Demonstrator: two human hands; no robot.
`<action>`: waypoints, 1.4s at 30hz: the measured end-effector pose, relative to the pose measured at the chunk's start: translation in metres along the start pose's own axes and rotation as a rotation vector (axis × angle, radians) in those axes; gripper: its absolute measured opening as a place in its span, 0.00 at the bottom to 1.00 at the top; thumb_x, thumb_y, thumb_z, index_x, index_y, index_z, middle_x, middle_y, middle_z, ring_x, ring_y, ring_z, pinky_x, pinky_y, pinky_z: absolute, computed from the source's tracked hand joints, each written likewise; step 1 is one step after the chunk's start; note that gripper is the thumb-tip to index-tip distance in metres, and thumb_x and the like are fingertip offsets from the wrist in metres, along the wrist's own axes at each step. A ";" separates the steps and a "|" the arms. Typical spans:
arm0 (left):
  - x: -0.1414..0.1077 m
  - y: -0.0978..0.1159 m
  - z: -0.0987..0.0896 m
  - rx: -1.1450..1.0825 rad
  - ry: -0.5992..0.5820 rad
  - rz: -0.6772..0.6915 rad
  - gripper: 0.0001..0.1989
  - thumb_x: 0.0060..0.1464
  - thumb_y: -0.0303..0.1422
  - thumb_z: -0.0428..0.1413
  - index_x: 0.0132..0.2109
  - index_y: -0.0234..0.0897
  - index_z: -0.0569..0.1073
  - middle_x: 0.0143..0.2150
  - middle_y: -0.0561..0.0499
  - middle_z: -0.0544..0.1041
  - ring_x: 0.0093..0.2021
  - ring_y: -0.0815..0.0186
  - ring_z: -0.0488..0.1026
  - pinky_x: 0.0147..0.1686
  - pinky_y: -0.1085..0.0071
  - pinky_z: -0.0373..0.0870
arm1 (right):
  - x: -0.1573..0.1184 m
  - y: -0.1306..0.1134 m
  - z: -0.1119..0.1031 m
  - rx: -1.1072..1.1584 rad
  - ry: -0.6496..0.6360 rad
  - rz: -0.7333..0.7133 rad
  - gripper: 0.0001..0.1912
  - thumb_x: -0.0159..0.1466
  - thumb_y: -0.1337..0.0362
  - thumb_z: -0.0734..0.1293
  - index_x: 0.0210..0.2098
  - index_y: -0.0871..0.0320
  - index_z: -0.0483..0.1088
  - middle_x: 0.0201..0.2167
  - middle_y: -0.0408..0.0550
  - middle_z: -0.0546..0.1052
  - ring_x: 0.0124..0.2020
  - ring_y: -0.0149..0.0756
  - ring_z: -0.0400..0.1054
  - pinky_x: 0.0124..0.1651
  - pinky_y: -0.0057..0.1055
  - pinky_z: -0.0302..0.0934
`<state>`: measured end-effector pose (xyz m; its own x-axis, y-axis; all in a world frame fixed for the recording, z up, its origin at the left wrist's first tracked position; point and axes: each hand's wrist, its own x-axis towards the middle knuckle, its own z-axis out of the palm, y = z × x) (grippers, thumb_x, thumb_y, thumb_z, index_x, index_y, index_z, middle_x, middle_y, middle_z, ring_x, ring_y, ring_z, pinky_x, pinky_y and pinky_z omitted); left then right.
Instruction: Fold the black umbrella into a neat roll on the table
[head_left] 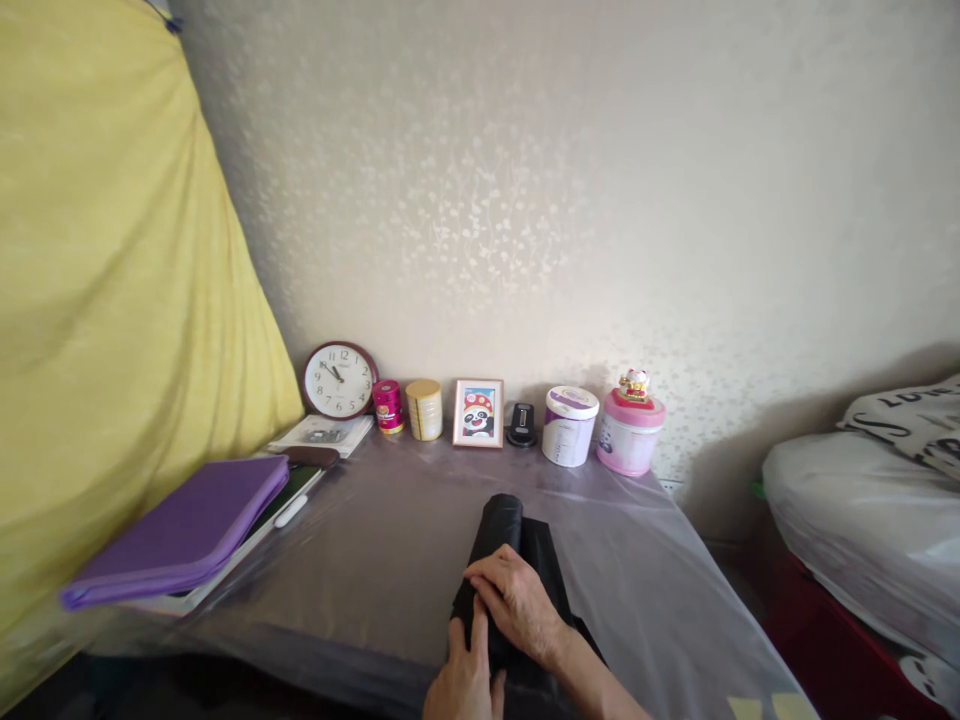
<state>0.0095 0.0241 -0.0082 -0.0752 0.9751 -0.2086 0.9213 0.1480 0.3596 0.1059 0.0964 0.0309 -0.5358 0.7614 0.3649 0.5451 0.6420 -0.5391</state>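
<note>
Head view, going left to right:

1. A yellow cloth is hanging down the left side, and a purple folder is lying at the left end of a table under clear plastic sheeting.
2. A paper booklet is resting behind the folder, beside a round wall clock that is leaning against the wall.
3. A pink tin, a gold tin and a framed panda picture are standing along the wall.
4. The left hand is nearer the person, with its fingers pressing against the side of a black plastic roll.
5. The roll is lying on the table's middle, its long axis pointing away toward the wall and leaning slightly right.
6. The right hand is curving across it, nearer the roll's far end, with both hands close together and clamping it.
7. A white tub and a pink jar are standing further along the wall, with a cat figurine sitting on the jar.
8. Plastic-wrapped bedding is resting on a red box at the far right.
</note>
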 end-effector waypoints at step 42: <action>-0.018 0.001 -0.013 0.028 0.107 0.070 0.31 0.55 0.29 0.44 0.63 0.39 0.41 0.49 0.43 0.64 0.39 0.64 0.71 0.32 0.73 0.63 | -0.016 0.067 -0.036 0.573 0.198 0.800 0.15 0.56 0.58 0.62 0.39 0.60 0.65 0.19 0.37 0.66 0.16 0.25 0.61 0.14 0.20 0.55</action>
<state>0.0065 0.0091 0.0070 -0.0496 0.9952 -0.0848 0.9358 0.0760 0.3441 0.1743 0.1306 0.0163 -0.0019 0.9849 -0.1732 0.2778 -0.1659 -0.9462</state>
